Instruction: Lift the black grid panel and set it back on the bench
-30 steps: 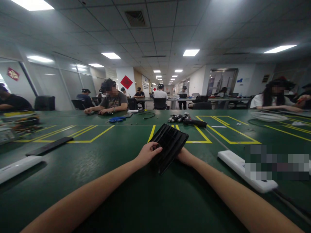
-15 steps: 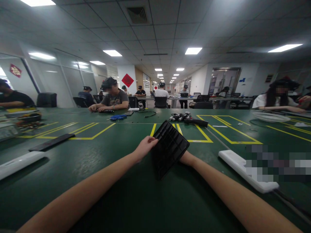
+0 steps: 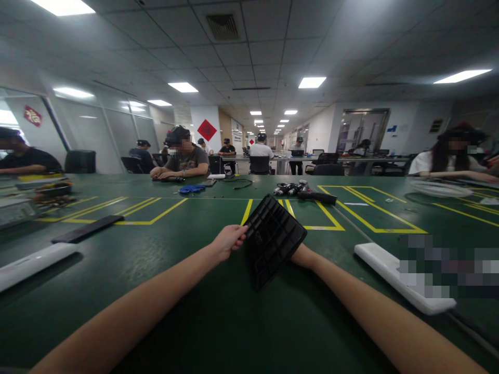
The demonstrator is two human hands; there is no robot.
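Note:
A black ribbed plastic panel (image 3: 273, 240) stands tilted up on its lower edge over the green table (image 3: 195, 291), its gridded face toward me. My left hand (image 3: 228, 241) grips its left edge, fingers curled round it. My right hand (image 3: 298, 254) is behind the panel's right side, mostly hidden, and seems to hold it from the back.
A white power strip (image 3: 401, 278) lies right of my right arm, another white strip (image 3: 35, 262) at far left beside a black bar (image 3: 88, 228). Black tools (image 3: 304, 192) and blue scissors (image 3: 191, 189) lie farther back. Several other people sit at the far tables.
The panel has been tipped up from a flatter slant to nearly facing me. My left hand slid from on top of it to its left edge.

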